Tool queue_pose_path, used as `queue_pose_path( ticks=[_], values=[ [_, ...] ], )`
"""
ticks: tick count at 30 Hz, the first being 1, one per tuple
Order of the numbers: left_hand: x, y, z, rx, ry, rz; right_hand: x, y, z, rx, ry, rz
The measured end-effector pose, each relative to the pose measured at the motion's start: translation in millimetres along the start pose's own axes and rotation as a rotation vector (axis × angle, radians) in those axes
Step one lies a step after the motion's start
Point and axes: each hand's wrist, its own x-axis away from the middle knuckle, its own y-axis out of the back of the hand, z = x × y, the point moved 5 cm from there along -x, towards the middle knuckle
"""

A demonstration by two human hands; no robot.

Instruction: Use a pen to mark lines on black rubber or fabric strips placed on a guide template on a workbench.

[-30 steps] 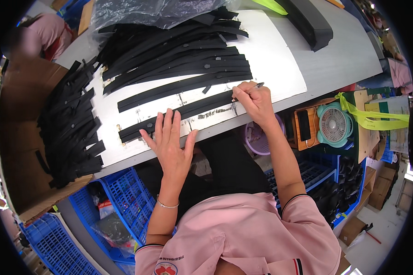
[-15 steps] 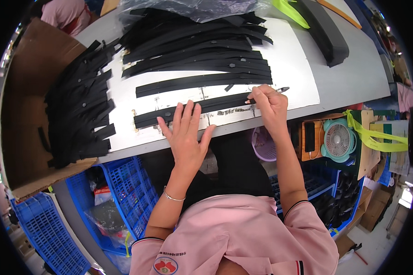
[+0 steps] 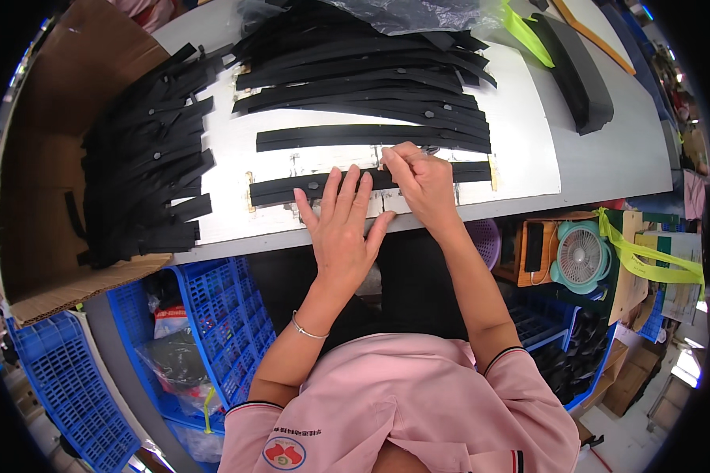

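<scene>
A long black zipper-like strip (image 3: 472, 171) lies flat on the white board (image 3: 525, 158), with a line along its middle and a small grey piece near its left end. My left hand (image 3: 344, 229) rests flat on it with the fingers spread. Beside it, my right hand (image 3: 420, 183) is closed in a pinch around a dark pencil (image 3: 430, 150), its point near the strip's middle. The hand covers most of the pencil. Just beyond lies a second black strip (image 3: 331, 137), parallel to the first. Marks and tape bits show on the board.
More black strips (image 3: 355, 83) are heaped at the back, partly under clear plastic (image 3: 418, 14). Another pile (image 3: 146, 169) spills from a cardboard box (image 3: 47, 158) at left. A black block (image 3: 572, 75) stands at back right. Blue baskets (image 3: 225, 331) and a small fan (image 3: 582, 256) are below the edge.
My right hand has moved left along the strip with the pencil, closer to my left hand. My left hand stays on the strip. The whole view has shifted slightly.
</scene>
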Motion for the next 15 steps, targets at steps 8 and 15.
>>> queue_pose_path(
  ticks=[8,15],
  values=[
    [0.6,0.6,-0.4,0.010,0.002,-0.008,3.2,2.9,6.0,0.015,0.060,-0.009],
    [0.4,0.0,-0.5,0.007,-0.007,-0.013,5.3,3.1,-2.0,0.009,0.152,0.097]
  ],
)
